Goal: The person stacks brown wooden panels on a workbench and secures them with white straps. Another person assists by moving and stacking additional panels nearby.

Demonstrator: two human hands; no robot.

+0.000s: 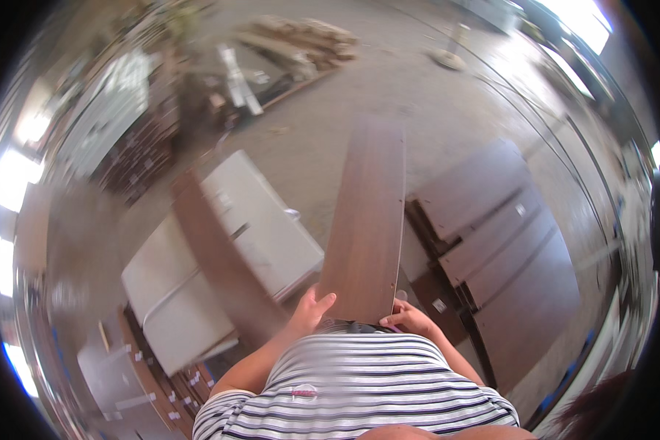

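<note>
Btwn both hands [311, 311], long flat rect. brn board [364, 227], woodgrain face.

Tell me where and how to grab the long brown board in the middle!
I'd take the long brown wood-grain board by its two long edges, one hand from each side, because it's flat and narrow. The left hand and right hand hold it that way, at its near end.

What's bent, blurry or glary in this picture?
Head view: straight edges bow toward a dark rim; bright patches at far left are washed out; glare whitens the floor at upper right; stacked boards at upper left are smeared; the brown board is sharper by the left hand and right hand than at its far end.
</note>
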